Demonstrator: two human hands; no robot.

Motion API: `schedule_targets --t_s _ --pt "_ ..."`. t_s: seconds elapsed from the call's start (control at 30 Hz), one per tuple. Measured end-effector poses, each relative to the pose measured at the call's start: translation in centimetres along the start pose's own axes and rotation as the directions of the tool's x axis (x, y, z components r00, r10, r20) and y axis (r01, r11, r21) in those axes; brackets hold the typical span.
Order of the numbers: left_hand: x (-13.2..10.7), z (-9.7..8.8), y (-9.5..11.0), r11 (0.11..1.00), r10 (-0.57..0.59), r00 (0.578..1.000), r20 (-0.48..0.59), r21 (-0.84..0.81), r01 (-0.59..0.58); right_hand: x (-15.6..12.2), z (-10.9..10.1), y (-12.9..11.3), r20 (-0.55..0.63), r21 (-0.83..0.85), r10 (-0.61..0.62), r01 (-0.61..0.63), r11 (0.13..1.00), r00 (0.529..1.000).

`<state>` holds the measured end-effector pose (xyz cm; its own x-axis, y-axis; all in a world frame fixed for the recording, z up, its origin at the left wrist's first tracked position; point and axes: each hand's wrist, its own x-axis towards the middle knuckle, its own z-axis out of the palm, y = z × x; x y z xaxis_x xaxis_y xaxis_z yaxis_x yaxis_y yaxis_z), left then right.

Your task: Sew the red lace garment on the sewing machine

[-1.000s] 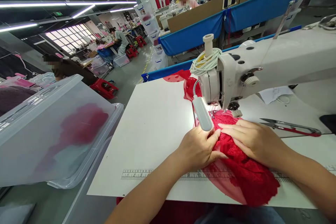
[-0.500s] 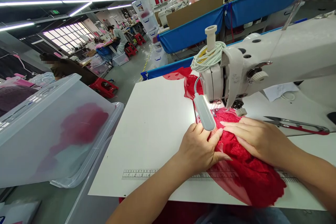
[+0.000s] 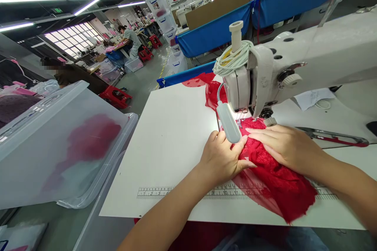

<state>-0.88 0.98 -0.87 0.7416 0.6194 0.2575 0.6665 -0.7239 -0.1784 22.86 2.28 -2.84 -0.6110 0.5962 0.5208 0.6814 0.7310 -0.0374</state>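
Red lace fabric (image 3: 272,172) with a sheer red layer lies bunched on the white sewing table, its upper end under the needle area of a white sewing machine (image 3: 243,86). My left hand (image 3: 222,157) rests at the fabric's left edge, fingers spread, thumb stretched across the cloth; some fingertips are hidden behind a small grey lamp (image 3: 229,122). On the lace to the right, my right hand (image 3: 284,145) lies flat with its fingers stretched toward the presser foot (image 3: 239,122). More red fabric (image 3: 214,93) sits behind the machine head.
Thread snips (image 3: 338,136) with red handles lie right of my right hand. A printed ruler (image 3: 159,193) runs along the table's (image 3: 176,125) front. Plastic bins (image 3: 59,145) stand at the left. Other people work at machines farther back.
The red fabric has shifted slightly forward toward the needle, and its loose lower end has drawn up and narrowed. Both hands keep much the same pose. The whole view has tilted a little.
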Motion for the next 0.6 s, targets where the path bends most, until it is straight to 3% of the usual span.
schedule_targets --t_s 0.27,0.37,0.5,0.6 --pt "0.4 0.3 -0.6 1.0 -0.02 0.995 -0.095 0.004 0.021 0.3 0.4 0.2 -0.019 0.033 0.026 -0.025 0.999 0.999" --pt "0.6 0.2 -1.0 0.999 0.041 0.991 -0.123 -0.02 -0.044 0.5 0.1 0.3 -0.013 0.036 -0.003 0.003 0.999 1.0" --pt "0.8 -0.1 -1.1 0.974 0.178 0.981 -0.076 -0.127 -0.187 0.3 -0.1 0.3 -0.039 0.068 -0.057 0.059 0.996 0.998" --pt "0.8 -0.3 -0.8 0.976 0.15 0.989 -0.002 -0.161 -0.148 -0.1 0.1 0.2 -0.045 0.097 -0.047 0.051 0.994 0.998"
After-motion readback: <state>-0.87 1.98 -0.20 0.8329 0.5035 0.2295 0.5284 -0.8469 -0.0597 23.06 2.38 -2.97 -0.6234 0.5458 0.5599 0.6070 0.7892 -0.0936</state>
